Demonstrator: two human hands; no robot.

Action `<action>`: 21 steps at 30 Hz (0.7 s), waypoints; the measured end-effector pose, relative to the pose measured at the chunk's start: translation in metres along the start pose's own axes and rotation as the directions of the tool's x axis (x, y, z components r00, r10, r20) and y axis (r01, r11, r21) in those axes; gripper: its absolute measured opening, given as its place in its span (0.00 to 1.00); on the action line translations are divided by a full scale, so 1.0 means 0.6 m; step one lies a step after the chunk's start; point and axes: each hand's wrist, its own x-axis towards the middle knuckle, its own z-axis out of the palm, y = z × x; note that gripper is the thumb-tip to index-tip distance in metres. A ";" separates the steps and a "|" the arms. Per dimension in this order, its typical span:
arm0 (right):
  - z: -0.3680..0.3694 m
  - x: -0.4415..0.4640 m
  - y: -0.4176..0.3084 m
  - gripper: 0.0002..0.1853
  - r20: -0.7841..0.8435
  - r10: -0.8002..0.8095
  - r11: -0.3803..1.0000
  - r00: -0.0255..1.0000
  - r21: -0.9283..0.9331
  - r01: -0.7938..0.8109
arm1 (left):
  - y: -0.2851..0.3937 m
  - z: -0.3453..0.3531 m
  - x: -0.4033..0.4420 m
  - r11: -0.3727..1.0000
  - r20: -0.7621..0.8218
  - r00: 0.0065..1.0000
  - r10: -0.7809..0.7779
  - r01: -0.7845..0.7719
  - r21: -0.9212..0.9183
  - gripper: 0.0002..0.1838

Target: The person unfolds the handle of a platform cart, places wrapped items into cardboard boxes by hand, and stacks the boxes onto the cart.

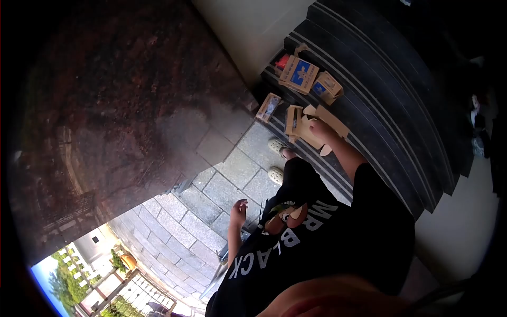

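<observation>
My right hand (pixel 318 128) is over an open cardboard box (pixel 334 120) on the dark steps. Its fingers are curled closed, and whatever they hold is too small to tell. The box's flaps stick out around the hand. A small carton (pixel 293 120) stands against the near side of this box. My left hand (pixel 239 210) hangs low over the paving, away from the boxes, with its fingers loosely bent and apart and nothing seen in it.
Blue-labelled cartons (pixel 299 74) and a smaller opened one (pixel 327 87) sit higher on the striped steps (pixel 369 100), with a red item (pixel 282 62) behind. Another small box (pixel 269 107) lies at the step edge. A brown stone surface (pixel 132 105) fills the left.
</observation>
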 end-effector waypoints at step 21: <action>0.020 0.685 -0.075 0.13 0.051 -0.139 0.814 0.989 -0.562 0.143 | 0.342 -0.057 0.189 0.903 -0.156 0.988 0.002 0.065 0.425 0.25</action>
